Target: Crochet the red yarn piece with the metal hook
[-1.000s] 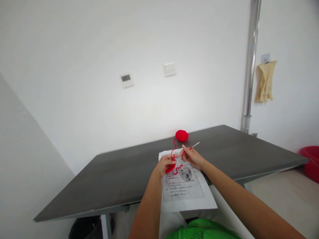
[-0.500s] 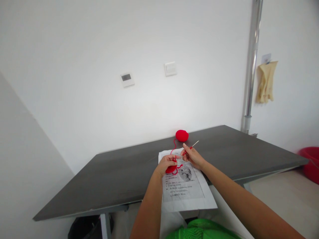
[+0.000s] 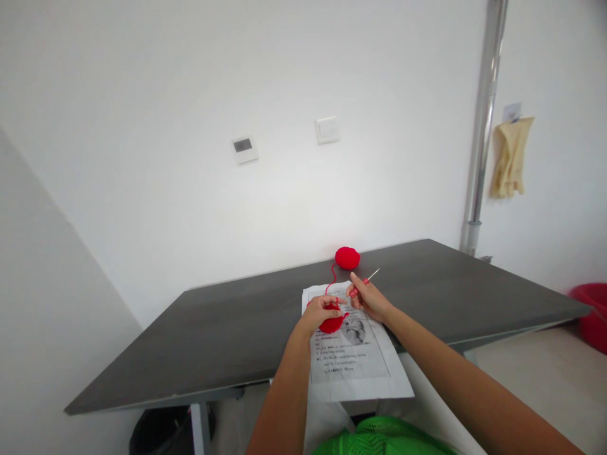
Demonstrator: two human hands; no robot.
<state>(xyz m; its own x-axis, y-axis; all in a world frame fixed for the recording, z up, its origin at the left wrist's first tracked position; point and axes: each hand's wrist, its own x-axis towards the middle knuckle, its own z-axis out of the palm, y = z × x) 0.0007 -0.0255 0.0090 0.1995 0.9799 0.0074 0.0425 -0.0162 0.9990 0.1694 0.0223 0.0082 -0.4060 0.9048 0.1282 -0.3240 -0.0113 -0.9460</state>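
Observation:
My left hand (image 3: 320, 311) pinches a round red crochet piece (image 3: 331, 325) over a printed sheet. Red yarn (image 3: 334, 275) runs from its fingers back to a ball of yarn (image 3: 348, 258) near the wall. Just right of it, my right hand (image 3: 367, 299) is closed round a crochet hook (image 3: 361, 288) with a red handle. The hook's thin metal shaft points up and to the right, away from the crochet piece. Both hands are above the printed paper (image 3: 351, 373), which overhangs the table's front edge.
The dark grey table (image 3: 203, 341) stands against a white wall. A metal pipe (image 3: 484, 139) runs down the wall at right, with pale yellow gloves (image 3: 512, 158) hanging beside it. A red tub (image 3: 590, 316) is at the far right, and a black bin (image 3: 156, 433) sits under the table.
The crochet piece has turned in my left hand and now shows more of its round face, its loose tail lying differently. My right hand still holds the hook in nearly the same place.

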